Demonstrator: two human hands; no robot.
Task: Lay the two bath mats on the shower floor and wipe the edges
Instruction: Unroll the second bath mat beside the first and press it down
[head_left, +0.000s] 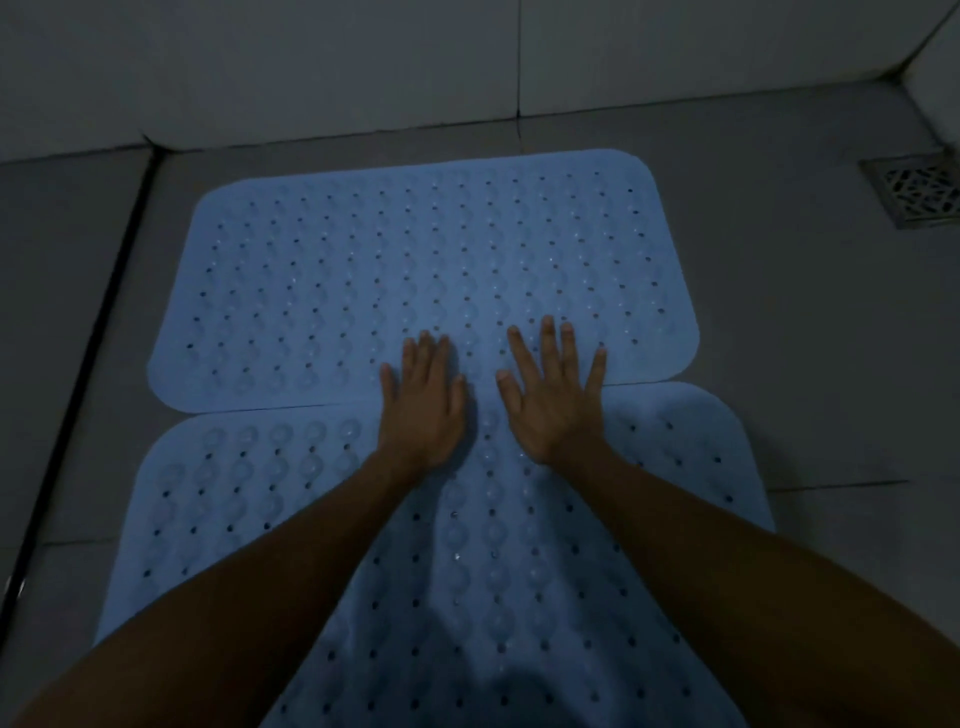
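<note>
While both blue mats lie flat on the grey floor (779, 338), we press our left hand (423, 405) and right hand (553, 402) palm-down across their seam, fingers straight and spread, fingertips on the far mat (415, 260), palms on the near mat (493, 545).

Under my left hand (422, 410) and right hand (551, 400) I see two light blue mats, the far mat (415, 270) and the near mat (498, 571), both patterned with rows of small dark holes and round translucent bumps. Around them the floor tiles (810, 332) are plain grey, and the silver drain grate (917, 192) far right of my right hand shows a lattice pattern.
</note>
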